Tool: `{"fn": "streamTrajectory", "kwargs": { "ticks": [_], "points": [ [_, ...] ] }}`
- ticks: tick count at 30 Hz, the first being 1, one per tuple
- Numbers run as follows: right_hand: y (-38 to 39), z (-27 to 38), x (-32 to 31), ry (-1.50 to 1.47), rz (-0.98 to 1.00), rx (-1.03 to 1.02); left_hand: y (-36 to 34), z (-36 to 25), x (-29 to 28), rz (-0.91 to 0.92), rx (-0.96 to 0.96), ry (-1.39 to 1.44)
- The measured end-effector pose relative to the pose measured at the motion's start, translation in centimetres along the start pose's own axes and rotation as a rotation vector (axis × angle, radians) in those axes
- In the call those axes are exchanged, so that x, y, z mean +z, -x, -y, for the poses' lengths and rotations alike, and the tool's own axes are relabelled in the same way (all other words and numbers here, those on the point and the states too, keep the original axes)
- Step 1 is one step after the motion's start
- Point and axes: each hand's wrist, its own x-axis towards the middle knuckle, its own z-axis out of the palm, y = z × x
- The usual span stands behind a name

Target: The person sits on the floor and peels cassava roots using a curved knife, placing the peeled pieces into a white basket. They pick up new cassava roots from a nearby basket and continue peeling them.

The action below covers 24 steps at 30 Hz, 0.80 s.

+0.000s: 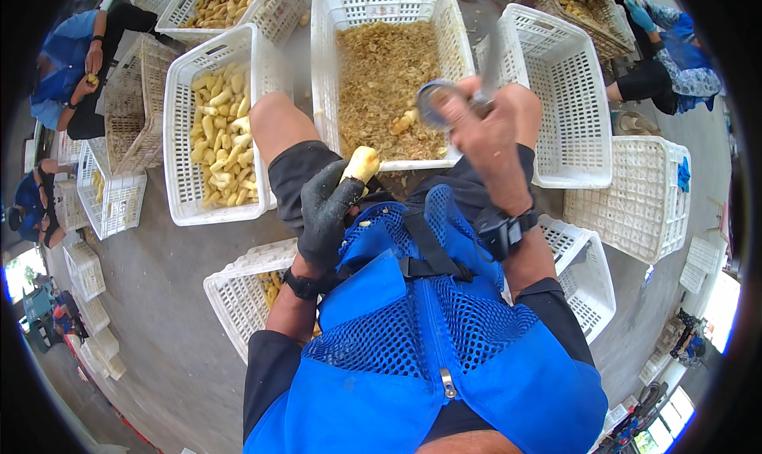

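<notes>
My left hand [324,208], in a dark glove, is closed around a peeled pale-yellow root [363,165] with brownish patches; its exact kind is unclear. To the right, my bare right hand [488,132] grips a knife [494,61], its blade pointing away and smeared by motion. A round, grey-rimmed thing [433,103] shows at the fingers of that hand; whether it belongs to the knife cannot be made out. Between my knees stands a white crate [319,65] with a thick layer of brown peelings [385,77]. One yellowish piece [405,121] lies on the peelings.
At left, a white crate [176,148] holds many yellow roots [226,144]. Another white crate [567,97] stands at right, an upturned one [635,192] beyond it. More crates stand behind my elbows. Co-workers [67,69] [683,53] sit on both sides.
</notes>
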Motion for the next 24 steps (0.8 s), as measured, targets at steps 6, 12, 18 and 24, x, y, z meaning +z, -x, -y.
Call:
{"fn": "streamTrajectory", "kwargs": {
  "ticks": [6, 12, 18, 24],
  "points": [
    [1.0, -1.6, 3.2, 0.21, 0.253, -0.146, 0.1, -0.3, 0.4, 0.003, -0.05, 0.018],
    [-1.7, -2.4, 0.0, 0.105, 0.084, -0.014, 0.5, 0.0, -0.1, 0.034, 0.053, -0.098],
    [0.9, -0.9, 3.0, 0.137, 0.388, -0.046, -0.5, 1.7, -0.2, 0.047, 0.364, -0.416],
    [-2.0, -3.1, 0.7, 0.222, 0.091, -0.093, 0.2, 1.1, -0.3, 0.06, 0.44, -0.536]
  ]
}}
